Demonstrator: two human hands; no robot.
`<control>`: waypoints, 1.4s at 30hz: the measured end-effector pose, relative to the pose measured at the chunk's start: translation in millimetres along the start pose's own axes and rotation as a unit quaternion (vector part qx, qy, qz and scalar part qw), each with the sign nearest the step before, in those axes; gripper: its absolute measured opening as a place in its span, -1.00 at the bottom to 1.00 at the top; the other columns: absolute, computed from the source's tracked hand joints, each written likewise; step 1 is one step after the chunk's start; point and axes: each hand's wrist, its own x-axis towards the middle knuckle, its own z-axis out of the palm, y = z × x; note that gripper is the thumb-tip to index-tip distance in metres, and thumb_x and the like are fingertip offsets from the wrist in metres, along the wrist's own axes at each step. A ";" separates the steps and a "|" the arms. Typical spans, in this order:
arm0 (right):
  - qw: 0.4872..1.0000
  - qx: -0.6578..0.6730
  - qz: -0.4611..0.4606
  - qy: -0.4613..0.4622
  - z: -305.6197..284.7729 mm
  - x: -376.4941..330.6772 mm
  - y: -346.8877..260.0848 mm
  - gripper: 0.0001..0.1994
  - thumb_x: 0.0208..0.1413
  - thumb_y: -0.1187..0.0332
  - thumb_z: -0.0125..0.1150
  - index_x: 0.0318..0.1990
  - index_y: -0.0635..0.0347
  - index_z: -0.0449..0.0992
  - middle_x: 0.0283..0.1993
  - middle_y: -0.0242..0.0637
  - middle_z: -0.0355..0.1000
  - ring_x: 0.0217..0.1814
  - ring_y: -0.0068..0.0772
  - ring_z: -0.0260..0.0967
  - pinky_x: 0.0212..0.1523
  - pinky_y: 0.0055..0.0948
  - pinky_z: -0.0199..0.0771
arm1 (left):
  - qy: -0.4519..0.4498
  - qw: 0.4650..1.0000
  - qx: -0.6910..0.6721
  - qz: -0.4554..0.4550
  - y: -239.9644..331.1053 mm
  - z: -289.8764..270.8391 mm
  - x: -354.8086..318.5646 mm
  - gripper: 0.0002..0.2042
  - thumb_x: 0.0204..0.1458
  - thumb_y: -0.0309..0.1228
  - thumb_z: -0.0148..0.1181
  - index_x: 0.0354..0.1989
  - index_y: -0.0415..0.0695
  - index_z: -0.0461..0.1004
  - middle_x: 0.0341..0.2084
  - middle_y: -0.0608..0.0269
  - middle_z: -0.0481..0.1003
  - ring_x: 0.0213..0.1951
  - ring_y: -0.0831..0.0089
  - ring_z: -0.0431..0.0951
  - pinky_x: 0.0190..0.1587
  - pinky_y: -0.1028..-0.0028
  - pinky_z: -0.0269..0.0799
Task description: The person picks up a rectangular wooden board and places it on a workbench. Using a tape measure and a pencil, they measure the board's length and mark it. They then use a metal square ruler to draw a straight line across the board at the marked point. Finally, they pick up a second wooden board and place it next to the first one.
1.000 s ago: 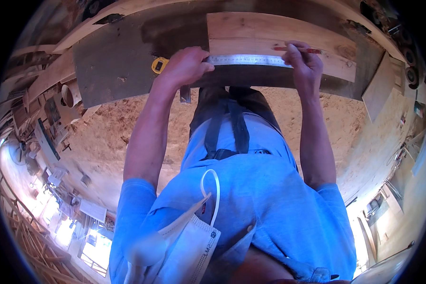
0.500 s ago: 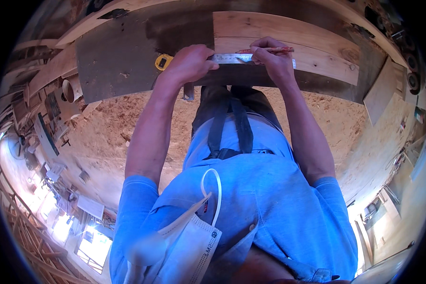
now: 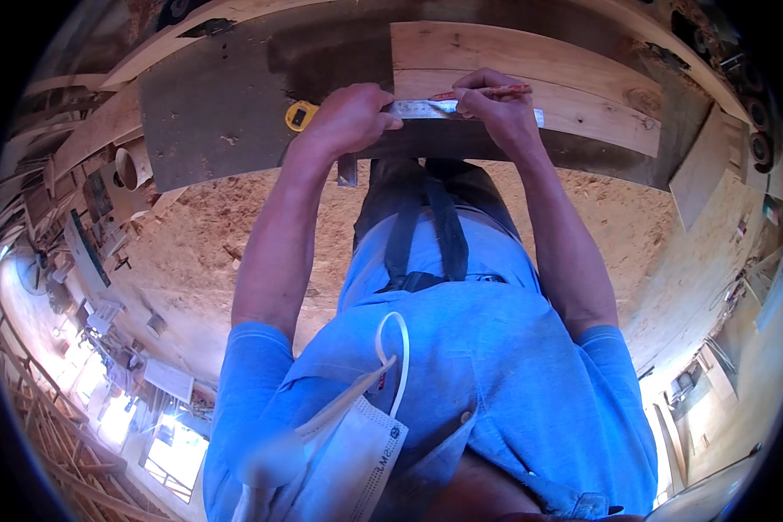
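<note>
Ruler [image 3: 413, 109] at the worker's twelve o'clock, laid along the board's [image 3: 574, 109] six-o'clock edge. Left hand [image 3: 348, 117] at its nine-o'clock end; grip unclear. Right hand [image 3: 502, 111] pinches a pencil [image 3: 506, 90]. Ruler placed; pencil work appears unfinished, no fresh mark discernible.

Right fingers [image 3: 481, 80] shifted left, farther along ruler [image 3: 419, 109]; red pencil [image 3: 515, 90] likewise

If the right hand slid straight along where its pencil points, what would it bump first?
Probably the left hand, along the metal ruler, though how high the red pencil sits is unclear.
</note>
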 end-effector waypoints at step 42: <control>0.999 -0.034 -0.015 0.027 7.3 4.3 5.7 -0.83 0.11 0.35 0.30 -0.24 0.27 0.65 -0.36 -0.34 0.58 -0.32 -0.58 0.48 -0.24 -0.54 0.53 | 0.016 1.000 0.008 0.023 -7.6 4.2 1.6 -0.71 0.04 -0.24 0.28 -0.18 -0.20 0.60 -0.24 -0.08 0.54 -0.10 -0.05 0.53 -0.03 0.12 0.41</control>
